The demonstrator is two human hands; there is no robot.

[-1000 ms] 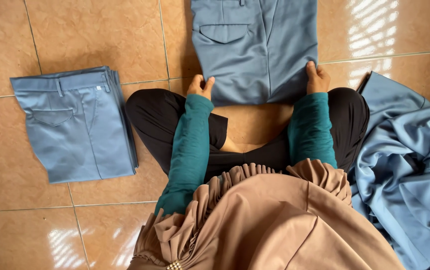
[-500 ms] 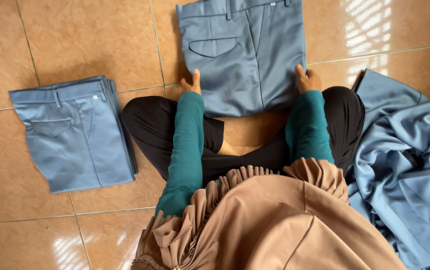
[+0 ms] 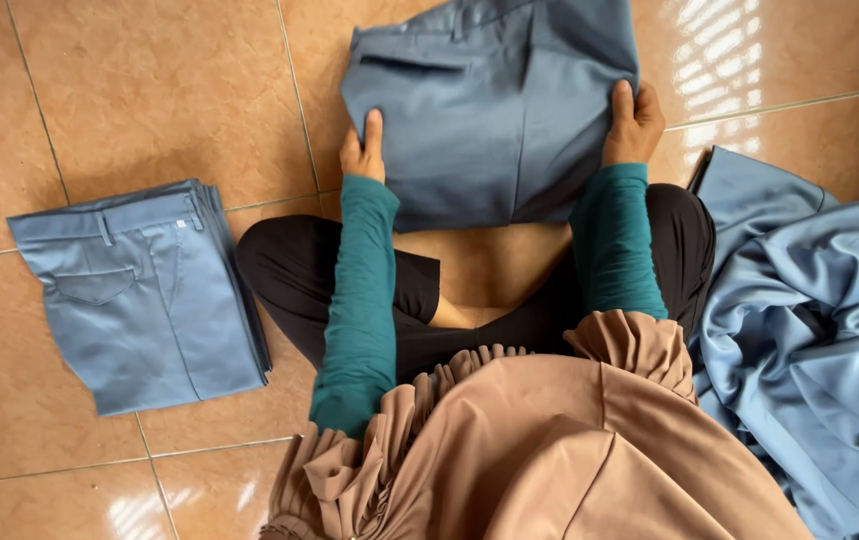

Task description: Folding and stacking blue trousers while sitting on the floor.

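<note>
Folded trousers: a grey-blue pair is being held flat on the tiled floor in front of the crossed legs, waistband and a slit pocket lying toward the far edge.
Left hand: it is being pressed on the near left edge of the folded trousers; the fingers are being kept straight and close together, laid on the cloth rather than closed around it.
Right hand: it is being pressed against the right edge of the same trousers; the fingers are being curled over that edge, and whether cloth is being pinched under them cannot be told.
Sleeves: both forearms are being covered by teal sleeves, stretched forward over black-clad legs.
Stack: a pile of folded trousers of the same colour is lying on the floor to the person's left, well apart from the hands.
Loose cloth: a heap of unfolded blue fabric is lying to the person's right, touching the right knee.
Garment: a tan gathered garment is filling the near foreground.
</note>
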